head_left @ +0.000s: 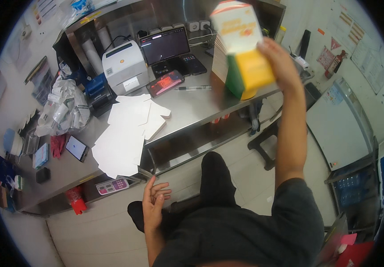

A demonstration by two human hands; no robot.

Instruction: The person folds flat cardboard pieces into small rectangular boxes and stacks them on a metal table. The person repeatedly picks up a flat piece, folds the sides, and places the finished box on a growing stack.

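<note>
Steel counter runs along the wall, strewn with flat white cardboard blanks beside a white label printer and a tablet screen. Right hand is raised high, fingers clasped round a folded carton (white top, yellow and green sides), apparently placing it on the stack behind. Left hand hangs open and empty near the knee; setting down squarely seems the care needed.
</note>
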